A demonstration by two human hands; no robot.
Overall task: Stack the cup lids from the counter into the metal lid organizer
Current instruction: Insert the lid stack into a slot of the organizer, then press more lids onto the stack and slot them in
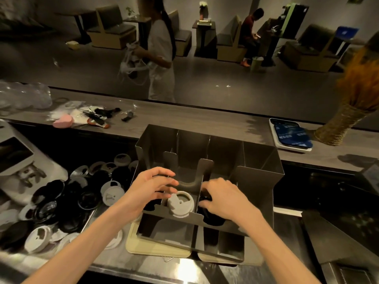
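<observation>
We hover our left hand (151, 186), fingers loosely spread and empty, beside the white lid (180, 203) | right hand (222, 196) curls on black lids (207, 203) at 3 o'clock, seating them | organizer (256, 167) sorts by colour | loose lids (61, 201) wait at 9 o'clock

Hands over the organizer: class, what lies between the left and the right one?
In the head view, a white lid sits in the organizer's middle slot, between the left hand and right hand.
</observation>
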